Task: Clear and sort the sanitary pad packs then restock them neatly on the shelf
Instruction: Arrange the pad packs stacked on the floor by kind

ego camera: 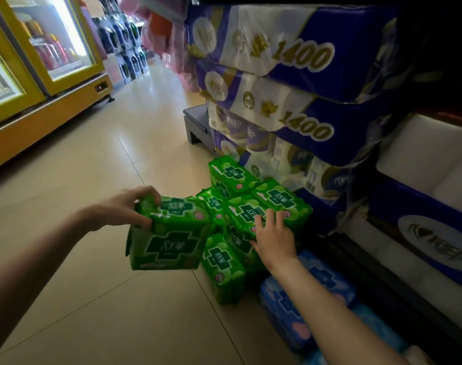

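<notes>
The person's left hand (124,208) has its fingers curled over the top edge of two stacked green packs (169,233), held just above the floor (92,167). The right hand (273,233) lies with fingers spread flat on the loose green pile (251,204) beside the blue packs (303,299). Gripped only at one edge, the lower pack could slip free; pressing the uneven pile may topple it toward the tissue bales (290,101)

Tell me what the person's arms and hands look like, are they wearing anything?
Both arms are bare, with no sleeves showing. The left hand and right hand wear no gloves, and I see no rings, watch or bracelet. The fingers are slim with short, plain nails.
</notes>
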`<state>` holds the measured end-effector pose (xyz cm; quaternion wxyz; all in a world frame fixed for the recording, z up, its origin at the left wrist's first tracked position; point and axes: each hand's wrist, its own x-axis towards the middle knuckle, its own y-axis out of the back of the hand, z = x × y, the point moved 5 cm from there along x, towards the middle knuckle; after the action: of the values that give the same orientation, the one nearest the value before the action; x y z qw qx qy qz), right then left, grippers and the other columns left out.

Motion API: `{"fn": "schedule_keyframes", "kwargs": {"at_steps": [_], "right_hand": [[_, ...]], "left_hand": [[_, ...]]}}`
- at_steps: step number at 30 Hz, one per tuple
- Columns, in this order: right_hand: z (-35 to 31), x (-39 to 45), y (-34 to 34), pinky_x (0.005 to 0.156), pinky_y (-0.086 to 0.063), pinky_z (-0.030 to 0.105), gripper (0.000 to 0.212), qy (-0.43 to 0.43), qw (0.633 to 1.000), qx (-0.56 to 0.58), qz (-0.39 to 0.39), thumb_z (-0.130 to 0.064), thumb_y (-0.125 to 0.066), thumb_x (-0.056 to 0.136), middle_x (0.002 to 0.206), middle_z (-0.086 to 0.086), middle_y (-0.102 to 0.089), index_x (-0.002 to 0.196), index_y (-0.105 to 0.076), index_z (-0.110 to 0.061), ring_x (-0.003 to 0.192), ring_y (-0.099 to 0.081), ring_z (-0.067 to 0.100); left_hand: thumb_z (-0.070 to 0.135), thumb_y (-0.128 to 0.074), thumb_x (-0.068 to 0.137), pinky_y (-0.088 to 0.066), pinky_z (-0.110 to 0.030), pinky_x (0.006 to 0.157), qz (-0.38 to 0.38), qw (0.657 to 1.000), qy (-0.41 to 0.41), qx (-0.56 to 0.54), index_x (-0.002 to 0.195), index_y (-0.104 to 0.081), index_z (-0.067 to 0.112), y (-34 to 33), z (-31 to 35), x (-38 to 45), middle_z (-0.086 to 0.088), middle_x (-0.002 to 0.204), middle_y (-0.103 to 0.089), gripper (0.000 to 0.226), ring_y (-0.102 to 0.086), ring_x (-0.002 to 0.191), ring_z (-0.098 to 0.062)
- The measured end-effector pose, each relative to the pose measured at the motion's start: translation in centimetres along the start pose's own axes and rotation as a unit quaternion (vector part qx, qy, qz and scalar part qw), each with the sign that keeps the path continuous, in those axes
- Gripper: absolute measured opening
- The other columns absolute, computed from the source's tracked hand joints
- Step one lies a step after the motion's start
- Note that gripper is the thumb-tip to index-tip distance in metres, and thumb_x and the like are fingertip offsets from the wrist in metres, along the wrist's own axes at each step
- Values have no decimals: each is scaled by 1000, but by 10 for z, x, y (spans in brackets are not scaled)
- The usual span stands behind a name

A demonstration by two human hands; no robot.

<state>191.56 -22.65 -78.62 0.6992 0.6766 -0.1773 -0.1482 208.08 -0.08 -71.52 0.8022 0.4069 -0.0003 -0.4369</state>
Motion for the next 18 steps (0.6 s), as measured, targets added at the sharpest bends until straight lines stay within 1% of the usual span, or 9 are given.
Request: {"fn": "schedule_keyframes", "kwargs": {"at_steps": [2,4,6,8,10,13,14,16,18], "right_hand": [[3,6,-2,92,-45,37,75,32,998,47,-21,-49,-68,80,140,14,-30,137,-34,-14,130,-29,32],[9,6,6,108,-28,42,94,59,986,118,-105,-55,-68,76,150,10,-12,147,-15,-22,138,-13,31],[5,-6,19,115,-12,47,109,125,968,180,-122,-56,-72,70,156,0,1,149,-2,-34,142,-1,26],[-7,-24,25,116,-11,48,110,180,941,246,-147,-49,-76,69,156,-10,2,147,1,-43,143,-2,20],[-17,-35,23,115,-22,44,102,208,931,272,-123,-38,-77,73,152,-9,-15,147,-6,-44,139,-19,20],[-26,-36,17,106,-33,36,79,231,953,191,-42,-26,-69,83,136,2,-37,146,-23,-35,124,-36,21],[-29,-36,17,102,-38,38,73,244,956,159,-15,-24,-71,81,129,5,-44,143,-33,-30,119,-42,23],[-32,-37,14,83,-53,41,65,282,952,103,52,-27,-85,61,107,7,-59,121,-60,-21,98,-58,25],[-27,-34,5,72,-57,39,62,274,955,74,88,-37,-90,48,99,5,-63,104,-67,-24,89,-62,23]], "left_hand": [[34,-68,39,-58,-37,74,-61,998,-21,20,86,-57,34,-12,12,5,-6,118,-51,48,-58,104,-27],[21,-72,46,-56,-46,82,-113,991,-53,41,76,-58,42,-28,24,15,-2,122,-49,40,-53,112,-26],[-2,-71,56,-52,-51,87,-170,979,-92,59,72,-56,46,-46,36,27,-3,125,-49,53,-50,117,-26],[-12,-67,58,-50,-49,90,-203,969,-120,79,71,-55,50,-60,44,36,-1,128,-48,65,-46,121,-25],[-17,-64,63,-50,-44,94,-204,964,-136,101,77,-53,45,-66,46,45,5,128,-45,65,-41,126,-22],[-11,-64,72,-40,-37,104,-155,954,-161,201,86,-47,31,-70,50,62,5,136,-38,48,-28,132,-19],[-8,-63,75,-35,-35,107,-128,949,-165,236,89,-47,27,-71,52,68,5,141,-36,41,-23,132,-16],[-4,-62,79,-28,-34,109,-78,943,-185,267,96,-51,19,-76,60,78,6,145,-32,31,-20,133,-15],[-1,-61,81,-28,-35,111,-19,939,-209,273,109,-55,13,-83,59,89,3,147,-30,31,-20,136,-18]]}}
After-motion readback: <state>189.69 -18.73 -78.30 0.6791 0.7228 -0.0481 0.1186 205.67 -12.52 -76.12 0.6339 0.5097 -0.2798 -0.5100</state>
